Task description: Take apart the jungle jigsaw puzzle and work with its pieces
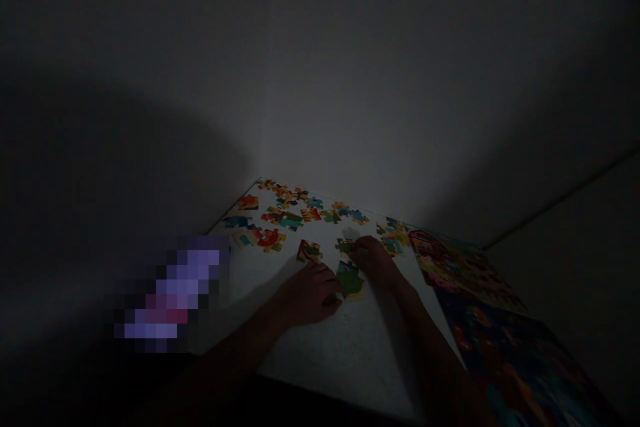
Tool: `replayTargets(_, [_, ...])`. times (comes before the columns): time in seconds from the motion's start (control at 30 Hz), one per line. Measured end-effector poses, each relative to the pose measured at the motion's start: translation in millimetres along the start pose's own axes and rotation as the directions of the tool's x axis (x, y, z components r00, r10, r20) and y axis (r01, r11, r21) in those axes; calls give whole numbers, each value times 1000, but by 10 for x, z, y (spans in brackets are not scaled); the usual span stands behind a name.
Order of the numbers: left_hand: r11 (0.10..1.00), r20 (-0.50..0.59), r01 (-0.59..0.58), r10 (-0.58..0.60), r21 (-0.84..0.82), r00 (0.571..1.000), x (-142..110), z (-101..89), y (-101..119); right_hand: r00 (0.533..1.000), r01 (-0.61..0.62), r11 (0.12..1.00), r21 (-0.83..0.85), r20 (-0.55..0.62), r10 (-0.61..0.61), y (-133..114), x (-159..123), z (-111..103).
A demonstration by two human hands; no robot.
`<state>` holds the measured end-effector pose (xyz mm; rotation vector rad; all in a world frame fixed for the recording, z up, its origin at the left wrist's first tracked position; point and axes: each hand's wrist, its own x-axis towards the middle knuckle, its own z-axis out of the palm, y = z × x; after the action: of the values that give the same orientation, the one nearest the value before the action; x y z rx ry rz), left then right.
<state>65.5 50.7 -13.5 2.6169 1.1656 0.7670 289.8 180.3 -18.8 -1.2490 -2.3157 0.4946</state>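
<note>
My right hand (376, 261) pinches the side of a green puzzle piece (345, 247) on the white table (320, 357). Just below that piece lies a green and blue puzzle section (351, 283). At its left edge rests my left hand (309, 293), with the fingers bent and the thumb apart from them; nothing shows in its grasp. Another puzzle piece (310, 251), dark red and green, lies just beyond my left fingers. Dim light blurs the fine detail of the fingertips.
Loose puzzle pieces (291, 220) are spread along the table's far side, and more pieces (393, 237) lie right of my right hand. Colourful picture sheets (460, 267) cover the right side. Walls (345, 113) rise behind. A pixelated bright patch (180, 287) is at left.
</note>
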Motion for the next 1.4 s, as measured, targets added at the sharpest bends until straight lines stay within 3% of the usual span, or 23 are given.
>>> replayTargets(0.13, [1000,31,5,-4,-15,1000,-2,-34,26,995,46,992,122,87,-57,58,176,53])
replayTargets(0.23, [998,62,50,-48,-36,997,6,-53,14,991,26,997,71,132,-35,87,172,22])
replayTargets(0.37, [992,78,115,-111,-45,991,51,-36,-24,987,-157,988,4,42,157,120,-6,-81])
replayTargets(0.47, [980,67,199,-199,15,978,141,12,-31,955,-296,948,114,52,292,144,-115,-196])
replayTargets(0.53, [971,57,230,-234,64,971,218,48,-23,945,-327,911,251,72,320,155,-159,-281])
replayTargets(0.7, [973,42,220,-224,73,974,335,98,-26,944,-329,760,560,182,275,86,-243,-431])
replayTargets(0.9, [971,17,228,-230,70,973,323,145,-91,919,-374,686,625,348,184,-91,-260,-418])
replayTargets(1.03, [972,-12,226,-225,73,974,318,178,-106,924,-354,706,613,344,165,-87,-225,-322])
replayTargets(1.23, [972,-25,232,-231,46,973,300,184,-105,940,-312,833,456,277,200,-87,-205,-141])
replayTargets(1.4, [977,-14,210,-209,32,978,287,167,-87,951,-268,880,392,256,176,-105,-169,-90])
